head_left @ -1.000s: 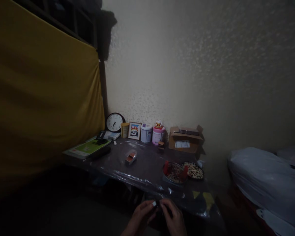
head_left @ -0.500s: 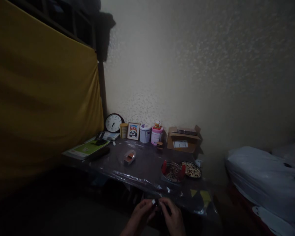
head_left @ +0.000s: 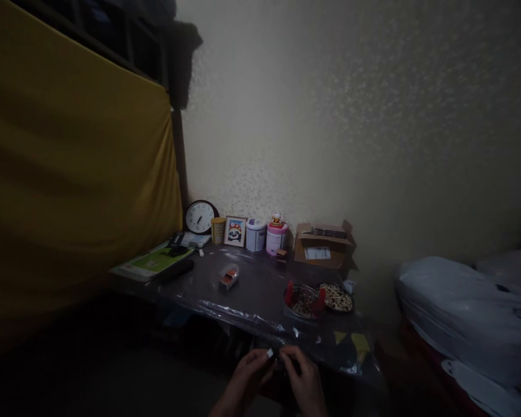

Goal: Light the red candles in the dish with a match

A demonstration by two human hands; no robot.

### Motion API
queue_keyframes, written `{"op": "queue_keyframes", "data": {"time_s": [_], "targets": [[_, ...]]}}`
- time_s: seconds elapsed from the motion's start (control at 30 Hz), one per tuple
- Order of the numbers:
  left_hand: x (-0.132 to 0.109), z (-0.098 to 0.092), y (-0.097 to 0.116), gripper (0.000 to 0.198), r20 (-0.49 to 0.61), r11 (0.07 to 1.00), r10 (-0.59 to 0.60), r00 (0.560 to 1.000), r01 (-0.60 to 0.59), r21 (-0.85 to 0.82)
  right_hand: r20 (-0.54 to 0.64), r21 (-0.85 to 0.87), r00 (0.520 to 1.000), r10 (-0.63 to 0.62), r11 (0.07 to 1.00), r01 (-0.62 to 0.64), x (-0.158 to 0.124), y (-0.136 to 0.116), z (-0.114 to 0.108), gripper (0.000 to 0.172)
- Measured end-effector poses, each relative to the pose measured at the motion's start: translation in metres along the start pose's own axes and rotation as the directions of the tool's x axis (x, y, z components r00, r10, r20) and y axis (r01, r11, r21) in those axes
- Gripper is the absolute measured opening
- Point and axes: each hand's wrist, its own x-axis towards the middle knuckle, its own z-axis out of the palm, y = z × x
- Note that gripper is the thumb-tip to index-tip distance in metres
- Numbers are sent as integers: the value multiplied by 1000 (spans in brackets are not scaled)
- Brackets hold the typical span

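Observation:
Close to the table's front edge, my left hand (head_left: 250,370) is closed, thumb and fingers pinching a small thing with a white end (head_left: 270,353). The rest of that thing looks dark and is too dim to name. Facing it, my right hand (head_left: 301,373) is closed too, its thumb and fingertips pressed together at the dark part. Whether the right fingers grip the same thing or a separate piece, I cannot tell. Beyond my hands stands a round dish (head_left: 303,302) with dark bits and two red upright pieces.
A plastic-covered table (head_left: 252,278) bears a small clear-and-orange pack (head_left: 229,278), a second round dish (head_left: 336,297), an opened cardboard box (head_left: 319,246), two tins (head_left: 256,235), a panda picture (head_left: 235,231), a clock (head_left: 200,217) and a green book (head_left: 156,262). White bags (head_left: 464,313) lie right.
My hands stay almost in place; a slightly wider gap shows between their fingertips. The view has shifted very slightly. Things on the table have not moved.

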Motion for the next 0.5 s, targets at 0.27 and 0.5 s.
{"op": "queue_keyframes", "data": {"time_s": [0.27,0.5], "targets": [[-8,6,7,12,38,1000,10,999,-10,-4,-19,14,1000,8,1000,-8,1,-3,0,31],[-18,18,17,14,10,999,12,1000,-12,53,-10,12,1000,3,1000,-3,1,-2,-1,28]]}}
